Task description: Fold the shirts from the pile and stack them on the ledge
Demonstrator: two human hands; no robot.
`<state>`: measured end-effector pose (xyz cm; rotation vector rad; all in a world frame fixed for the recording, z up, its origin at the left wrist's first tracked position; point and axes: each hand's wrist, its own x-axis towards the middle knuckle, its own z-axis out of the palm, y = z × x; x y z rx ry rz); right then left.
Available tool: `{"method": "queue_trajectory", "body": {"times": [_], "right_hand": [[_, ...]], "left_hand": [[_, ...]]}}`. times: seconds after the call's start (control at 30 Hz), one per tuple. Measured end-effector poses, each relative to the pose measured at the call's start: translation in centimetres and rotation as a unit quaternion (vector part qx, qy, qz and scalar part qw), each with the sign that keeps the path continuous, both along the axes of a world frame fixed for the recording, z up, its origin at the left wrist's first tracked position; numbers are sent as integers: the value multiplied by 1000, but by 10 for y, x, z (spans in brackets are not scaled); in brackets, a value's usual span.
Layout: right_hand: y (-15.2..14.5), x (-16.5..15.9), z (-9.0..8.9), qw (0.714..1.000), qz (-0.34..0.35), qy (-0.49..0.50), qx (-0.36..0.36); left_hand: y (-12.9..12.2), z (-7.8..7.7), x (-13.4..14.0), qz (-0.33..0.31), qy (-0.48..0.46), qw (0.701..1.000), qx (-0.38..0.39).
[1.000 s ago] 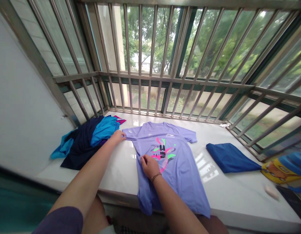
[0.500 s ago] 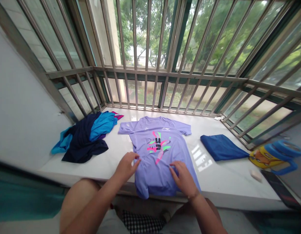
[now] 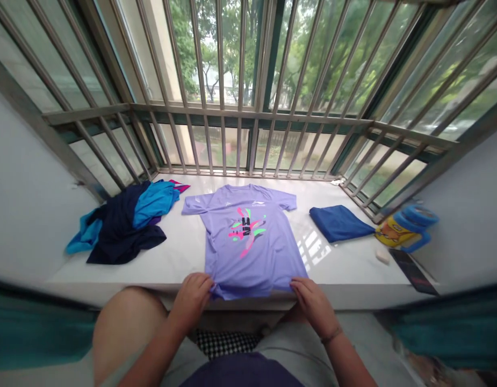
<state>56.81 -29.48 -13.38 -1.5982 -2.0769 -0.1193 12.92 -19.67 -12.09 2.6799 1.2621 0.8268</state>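
Observation:
A lavender T-shirt with a pink, green and black print lies spread face up on the white window sill, its collar toward the window. Its hem hangs slightly over the sill's front edge. My left hand pinches the hem at the left corner, fingers closed on the cloth. At the right corner of the hem, my right hand grips the fabric between thumb and fingers.
Crumpled navy and bright blue clothes are heaped at the left. On the right lie a folded blue cloth, a yellow and blue bottle, a small pale object and a dark phone. Metal bars line the window behind.
Both hands have moved down toward me from above the shirt and closed on the hem corners. The shirt's lower edge is now straighter. The camera view has shifted somewhat.

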Motion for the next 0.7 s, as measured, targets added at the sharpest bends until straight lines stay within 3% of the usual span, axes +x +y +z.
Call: {"method": "queue_trajectory", "body": {"times": [0.1, 0.23, 0.33, 0.43, 0.57, 0.7], "right_hand": [[0, -7, 8, 1000, -21, 15, 2], [1, -43, 12, 998, -42, -16, 32], [9, -77, 15, 998, -36, -30, 30], [20, -101, 20, 999, -39, 4, 6], [29, -104, 35, 988, -76, 138, 4], [25, -90, 55, 951, -184, 244, 44]], "left_hand": [[-3, 24, -14, 63, -107, 990, -64], [-17, 49, -12, 178, -220, 943, -174], [-25, 63, -5, 195, -256, 920, -224], [-27, 75, -3, 205, -270, 913, -228], [-22, 86, -16, 219, -251, 923, -191], [-18, 82, -34, 114, -156, 975, -109]]}}
